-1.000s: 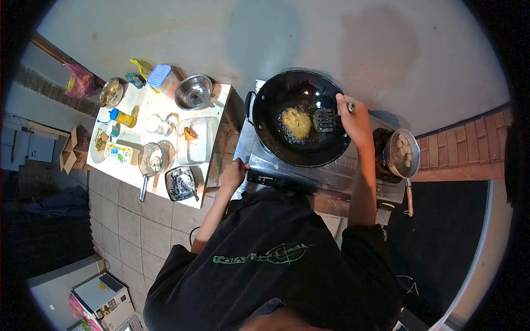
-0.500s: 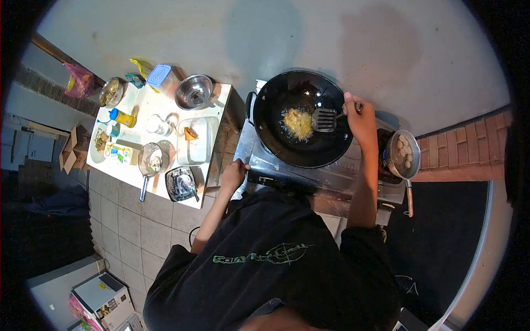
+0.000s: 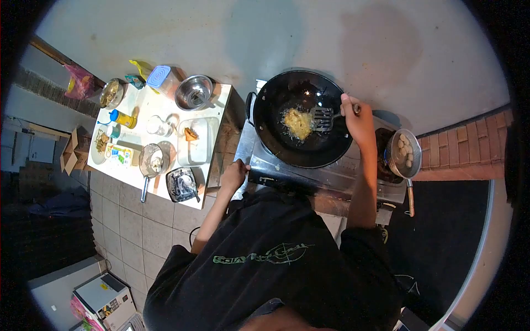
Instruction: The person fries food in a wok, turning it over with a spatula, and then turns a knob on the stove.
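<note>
A slotted spatula (image 3: 322,119) is gripped by its handle in my right hand (image 3: 360,122), above the right rim of the black wok (image 3: 276,144). Its blade touches, or nearly touches, the right side of a golden piece of frying food (image 3: 298,123). Small bubbles surround the food in the oil. My left hand (image 3: 234,175) is closed at the front left corner of the metal stove (image 3: 265,165); what its fingers hold, if anything, is hidden.
To the right, a saucepan (image 3: 406,171) of round pale pieces sits on another burner. The white table (image 3: 190,199) at left carries a steel bowl (image 3: 193,92), a plastic tray (image 3: 204,138) with a fried piece, a small pan (image 3: 150,160) and a black dish (image 3: 181,185).
The spatula blade has shifted slightly left against the food, with my right hand moving a little. The food has barely moved. My left hand stays where it was.
</note>
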The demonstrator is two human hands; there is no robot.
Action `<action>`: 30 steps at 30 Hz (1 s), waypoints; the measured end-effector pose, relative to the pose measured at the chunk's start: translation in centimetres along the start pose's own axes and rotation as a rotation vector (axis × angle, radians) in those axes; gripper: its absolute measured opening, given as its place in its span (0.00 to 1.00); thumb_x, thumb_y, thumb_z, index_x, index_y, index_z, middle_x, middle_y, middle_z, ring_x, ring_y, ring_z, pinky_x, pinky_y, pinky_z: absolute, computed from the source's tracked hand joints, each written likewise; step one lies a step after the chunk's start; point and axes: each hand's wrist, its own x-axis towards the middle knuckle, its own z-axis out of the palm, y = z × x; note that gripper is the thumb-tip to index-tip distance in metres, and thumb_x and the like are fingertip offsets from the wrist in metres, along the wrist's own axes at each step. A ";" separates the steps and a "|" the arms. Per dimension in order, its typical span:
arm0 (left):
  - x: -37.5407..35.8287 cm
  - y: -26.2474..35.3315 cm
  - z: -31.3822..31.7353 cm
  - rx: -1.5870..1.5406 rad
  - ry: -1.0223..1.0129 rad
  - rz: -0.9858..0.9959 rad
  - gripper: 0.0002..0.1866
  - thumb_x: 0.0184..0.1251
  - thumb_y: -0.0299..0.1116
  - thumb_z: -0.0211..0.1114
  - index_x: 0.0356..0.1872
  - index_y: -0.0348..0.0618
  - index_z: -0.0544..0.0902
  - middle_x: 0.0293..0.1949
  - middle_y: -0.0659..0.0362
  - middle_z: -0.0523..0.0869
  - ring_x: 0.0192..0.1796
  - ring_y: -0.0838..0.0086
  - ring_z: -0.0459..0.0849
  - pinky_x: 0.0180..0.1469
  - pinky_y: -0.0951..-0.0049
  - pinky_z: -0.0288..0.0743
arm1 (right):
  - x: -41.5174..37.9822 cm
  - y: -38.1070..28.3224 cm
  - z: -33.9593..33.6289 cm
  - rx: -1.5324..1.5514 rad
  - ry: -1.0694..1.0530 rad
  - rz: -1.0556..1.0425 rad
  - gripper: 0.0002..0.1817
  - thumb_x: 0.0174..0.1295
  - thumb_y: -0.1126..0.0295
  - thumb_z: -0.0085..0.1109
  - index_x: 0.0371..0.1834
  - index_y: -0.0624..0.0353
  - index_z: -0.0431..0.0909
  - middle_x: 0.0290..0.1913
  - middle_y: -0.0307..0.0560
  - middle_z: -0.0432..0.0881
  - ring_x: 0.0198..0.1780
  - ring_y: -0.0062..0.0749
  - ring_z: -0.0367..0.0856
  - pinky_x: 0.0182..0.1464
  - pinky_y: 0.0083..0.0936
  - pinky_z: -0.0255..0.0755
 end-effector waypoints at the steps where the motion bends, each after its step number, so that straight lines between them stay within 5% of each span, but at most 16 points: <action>1: 0.0 -0.1 0.1 -0.001 0.000 -0.001 0.20 0.69 0.49 0.60 0.41 0.39 0.81 0.38 0.38 0.85 0.47 0.42 0.83 0.46 0.45 0.75 | 0.1 0.3 0.0 0.000 -0.002 0.000 0.26 0.72 0.56 0.51 0.22 0.67 0.70 0.17 0.46 0.63 0.22 0.26 0.62 0.29 0.30 0.59; 4: 0.2 -0.3 0.3 0.011 0.000 0.005 0.20 0.69 0.48 0.60 0.42 0.39 0.81 0.38 0.38 0.85 0.47 0.41 0.83 0.46 0.45 0.74 | 0.3 0.5 -0.2 0.014 0.022 0.005 0.26 0.73 0.55 0.50 0.19 0.61 0.68 0.18 0.34 0.64 0.24 0.18 0.62 0.29 0.23 0.56; 6: 0.3 -0.3 0.3 0.013 -0.014 -0.003 0.20 0.69 0.49 0.60 0.43 0.39 0.80 0.38 0.38 0.85 0.47 0.42 0.83 0.46 0.45 0.74 | 0.2 -0.1 0.1 -0.157 0.066 -0.008 0.26 0.73 0.55 0.51 0.22 0.67 0.69 0.17 0.50 0.63 0.22 0.28 0.62 0.29 0.31 0.60; 30: 0.5 -0.6 0.3 0.019 -0.008 0.030 0.20 0.68 0.48 0.61 0.41 0.38 0.81 0.38 0.40 0.86 0.47 0.43 0.84 0.47 0.46 0.75 | 0.8 1.1 -0.2 0.035 0.028 0.027 0.25 0.72 0.56 0.50 0.24 0.68 0.67 0.19 0.56 0.61 0.23 0.32 0.60 0.31 0.36 0.61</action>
